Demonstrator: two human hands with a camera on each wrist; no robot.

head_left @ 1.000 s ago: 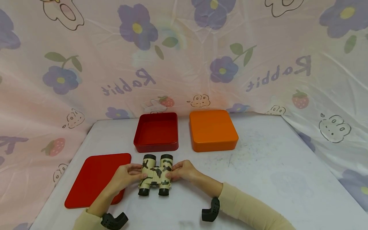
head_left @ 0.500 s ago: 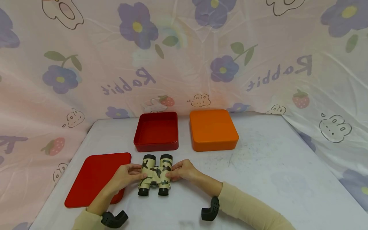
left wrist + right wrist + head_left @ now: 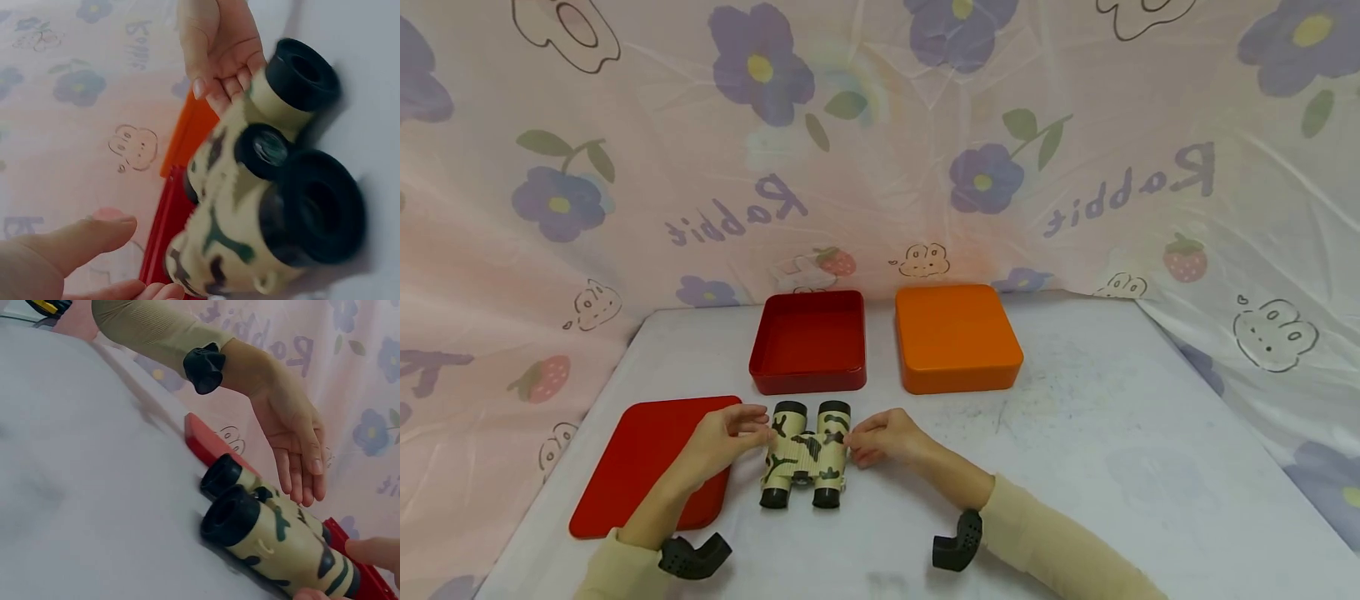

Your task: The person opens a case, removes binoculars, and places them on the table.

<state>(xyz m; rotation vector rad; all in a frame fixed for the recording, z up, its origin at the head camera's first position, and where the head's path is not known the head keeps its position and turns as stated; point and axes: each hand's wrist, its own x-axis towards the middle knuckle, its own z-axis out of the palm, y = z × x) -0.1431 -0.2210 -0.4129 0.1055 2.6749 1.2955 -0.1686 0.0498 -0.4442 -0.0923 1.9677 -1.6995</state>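
A pair of camouflage-patterned binoculars (image 3: 807, 454) lies on the white table, black eyecups toward the near edge. To its left is my left hand (image 3: 718, 440), thumb and fingers spread beside the barrel; the left wrist view shows the thumb lifted away from it. My right hand (image 3: 895, 437) is at the other barrel with its fingers loosely bent. In the right wrist view its thumb (image 3: 378, 553) and fingertips are close to the binoculars (image 3: 287, 544), not gripping; whether a fingertip still touches cannot be made out.
Behind the binoculars stands a red box (image 3: 807, 387) without its lid, beside an orange box (image 3: 958, 333). A red lid (image 3: 647, 458) lies flat at the left, partly under my left forearm. A printed curtain (image 3: 880, 167) hangs behind the table.
Both hands have let go of the binoculars and drawn slightly outward, the left to the left and the right to the right. The binoculars stay in place.
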